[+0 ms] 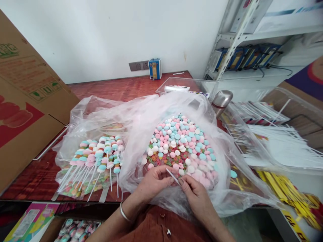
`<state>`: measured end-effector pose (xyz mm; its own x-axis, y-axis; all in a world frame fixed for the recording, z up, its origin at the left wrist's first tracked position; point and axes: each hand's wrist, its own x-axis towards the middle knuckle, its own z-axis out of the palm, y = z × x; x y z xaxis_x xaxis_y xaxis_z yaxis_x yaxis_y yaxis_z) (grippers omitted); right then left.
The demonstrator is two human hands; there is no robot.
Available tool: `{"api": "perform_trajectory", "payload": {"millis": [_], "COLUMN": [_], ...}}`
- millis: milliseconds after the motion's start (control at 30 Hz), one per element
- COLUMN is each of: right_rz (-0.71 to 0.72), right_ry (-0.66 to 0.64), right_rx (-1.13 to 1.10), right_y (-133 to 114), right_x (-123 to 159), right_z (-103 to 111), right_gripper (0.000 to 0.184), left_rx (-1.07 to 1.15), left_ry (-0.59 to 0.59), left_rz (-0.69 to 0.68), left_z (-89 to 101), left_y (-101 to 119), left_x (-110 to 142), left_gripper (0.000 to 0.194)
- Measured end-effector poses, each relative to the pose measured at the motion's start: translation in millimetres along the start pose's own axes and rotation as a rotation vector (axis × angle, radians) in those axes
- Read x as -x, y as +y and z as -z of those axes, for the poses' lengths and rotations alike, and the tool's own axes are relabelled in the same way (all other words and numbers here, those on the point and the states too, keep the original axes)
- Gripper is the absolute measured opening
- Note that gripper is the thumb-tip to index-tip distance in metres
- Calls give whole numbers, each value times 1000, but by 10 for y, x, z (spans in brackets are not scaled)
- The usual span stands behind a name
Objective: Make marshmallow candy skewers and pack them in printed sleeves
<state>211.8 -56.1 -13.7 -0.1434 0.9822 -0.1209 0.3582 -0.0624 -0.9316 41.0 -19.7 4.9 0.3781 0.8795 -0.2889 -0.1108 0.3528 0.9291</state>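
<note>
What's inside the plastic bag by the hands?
In the bag: pink, blue and white candies and small coloured rings. Anything beneath the top layer or behind the left hand and right hand is covered.

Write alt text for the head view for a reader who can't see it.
A person's left hand and right hand hold a white stick between them over an open plastic bag of round pink, blue and white candies and small ring candies. Left of it, candy skewers lie in a bunch near a cardboard box.
</note>
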Motion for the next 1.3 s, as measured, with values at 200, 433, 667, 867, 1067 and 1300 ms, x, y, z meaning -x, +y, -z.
{"api": "perform_trajectory", "payload": {"millis": [200, 433, 667, 867, 1067, 1300], "right_rz": [87, 88, 293, 361, 213, 559], "right_ry": [114, 235, 646, 422, 467, 250], "right_rx": [107, -50, -912, -659, -131, 1019], "right_y": [59, 15, -676, -624, -230, -2], "right_x": [42, 5, -219, -126, -41, 87], "right_z": [-42, 82, 657, 167, 321, 368], "right_gripper": [31, 28, 18, 25, 51, 48], "left_rx": [37, -170, -858, -912, -1091, -1274], "left_ry": [33, 125, 379, 109, 65, 9], "left_rz": [38, 70, -154, -549, -389, -601], "left_z": [-18, -20, 24, -256, -153, -55], "left_y": [-45, -136, -165, 117, 131, 183], "left_x": [4, -18, 136, 208, 20, -146], "left_gripper": [36, 31, 29, 48, 25, 20]}}
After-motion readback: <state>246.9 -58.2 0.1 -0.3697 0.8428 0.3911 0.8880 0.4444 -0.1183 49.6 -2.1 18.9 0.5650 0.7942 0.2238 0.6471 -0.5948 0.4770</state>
